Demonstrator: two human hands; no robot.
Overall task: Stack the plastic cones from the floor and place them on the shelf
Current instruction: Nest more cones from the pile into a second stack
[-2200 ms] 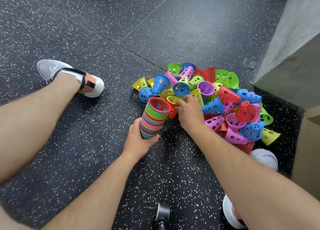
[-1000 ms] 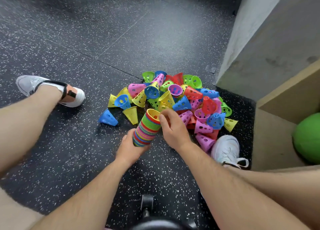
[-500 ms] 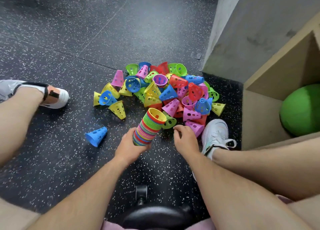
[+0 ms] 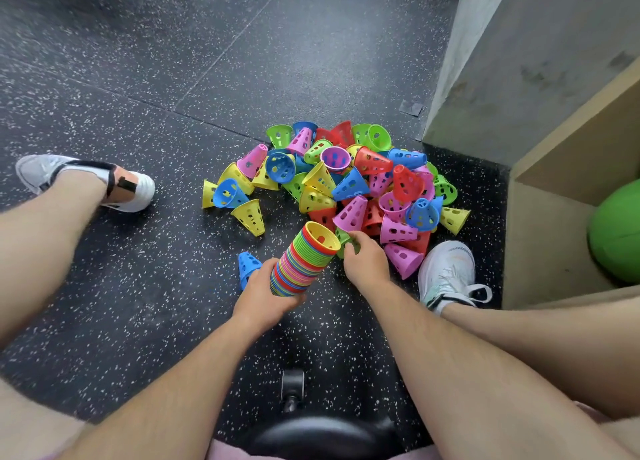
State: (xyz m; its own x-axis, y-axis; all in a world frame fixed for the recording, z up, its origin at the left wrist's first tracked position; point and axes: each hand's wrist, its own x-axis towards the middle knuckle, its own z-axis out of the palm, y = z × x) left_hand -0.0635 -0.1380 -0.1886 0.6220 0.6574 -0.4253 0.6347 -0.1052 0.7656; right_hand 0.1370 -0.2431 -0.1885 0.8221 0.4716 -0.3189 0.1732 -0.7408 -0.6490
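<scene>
A tall stack of nested cones (image 4: 303, 260) in many colours leans up and to the right, its open yellow mouth on top. My left hand (image 4: 265, 295) grips the stack at its lower end. My right hand (image 4: 365, 260) is just right of the stack's mouth, fingers closed on a green cone (image 4: 344, 241) at the near edge of the pile. The pile of loose cones (image 4: 346, 182), in yellow, blue, pink, red and green, lies on the dark floor beyond my hands. A single blue cone (image 4: 246, 265) lies left of my left hand.
My left shoe (image 4: 86, 182) rests far left and my right shoe (image 4: 448, 272) touches the pile's near right side. A wooden shelf box (image 4: 540, 252) with a green ball (image 4: 616, 231) inside stands at right, beside a grey wall (image 4: 519, 61). A black stool seat (image 4: 318, 435) is below me.
My right hand has moved from the floor up to the pile's edge and closed on a green cone. The view shifted, and the lone blue cone now lies next to my left hand.
</scene>
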